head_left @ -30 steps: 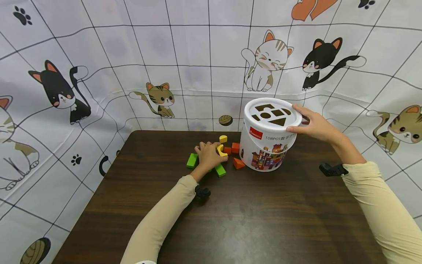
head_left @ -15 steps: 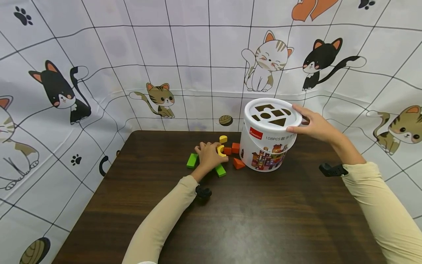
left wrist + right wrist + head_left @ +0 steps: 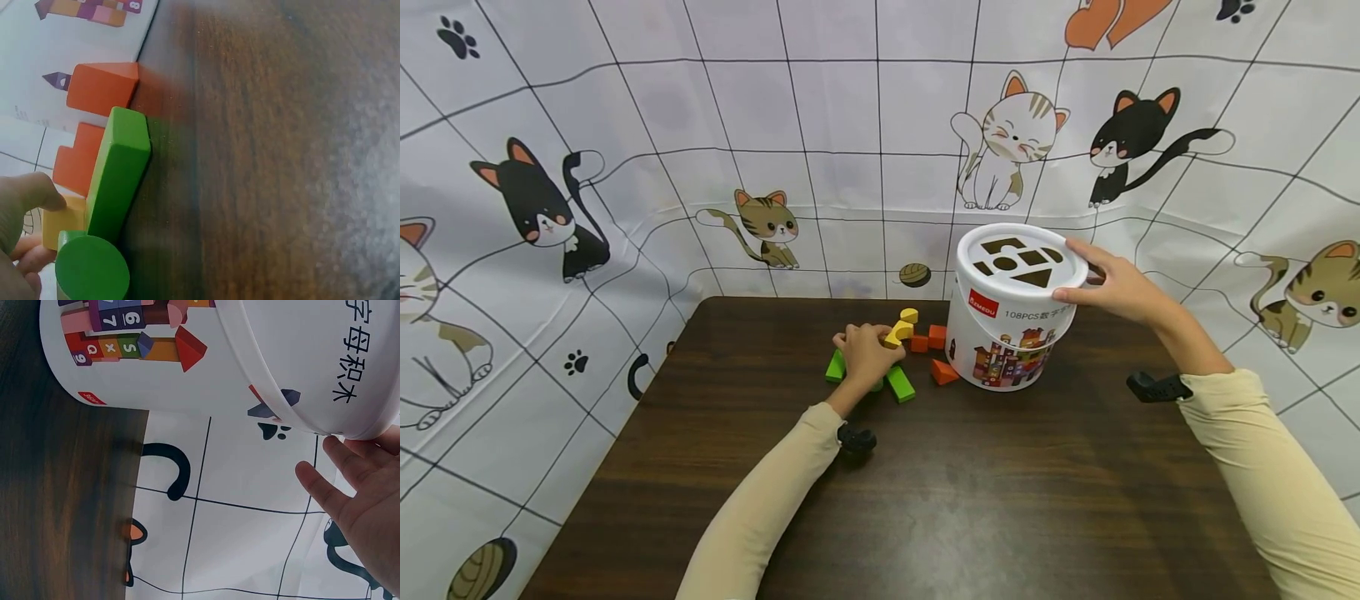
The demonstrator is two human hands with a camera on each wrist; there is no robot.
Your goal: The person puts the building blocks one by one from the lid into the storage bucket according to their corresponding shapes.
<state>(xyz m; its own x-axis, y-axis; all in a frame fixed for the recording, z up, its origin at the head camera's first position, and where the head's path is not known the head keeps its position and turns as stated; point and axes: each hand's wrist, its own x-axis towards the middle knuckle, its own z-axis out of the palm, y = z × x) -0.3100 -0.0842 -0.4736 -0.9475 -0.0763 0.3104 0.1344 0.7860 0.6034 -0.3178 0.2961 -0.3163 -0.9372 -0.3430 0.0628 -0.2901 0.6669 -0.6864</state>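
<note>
My left hand [image 3: 863,357] is low over the loose blocks. Its thumb and fingers pinch a yellow arch block [image 3: 898,335], seen in the left wrist view as a yellow piece [image 3: 64,223]. Beside that hand lie a long green block [image 3: 900,385], another green block [image 3: 836,367] and a green cylinder [image 3: 92,270]. At the right, my right hand [image 3: 1112,283] rests on the lid's edge of a white bucket [image 3: 1000,342] with printed pictures and shaped holes in the lid. In the right wrist view its visible fingers [image 3: 322,487] are spread and fairly straight against the rim.
Between the left hand and the bucket are an orange-red triangular block [image 3: 943,372] and two small orange-red blocks [image 3: 937,337]. A small yellow block [image 3: 909,316] is behind them. The brown table [image 3: 970,492] meets a cat-print cloth [image 3: 842,175] at the back.
My left hand has shifted slightly left, and the yellow arch block has turned and moved left with it. More of the long green block now shows. The right hand stays on the bucket.
</note>
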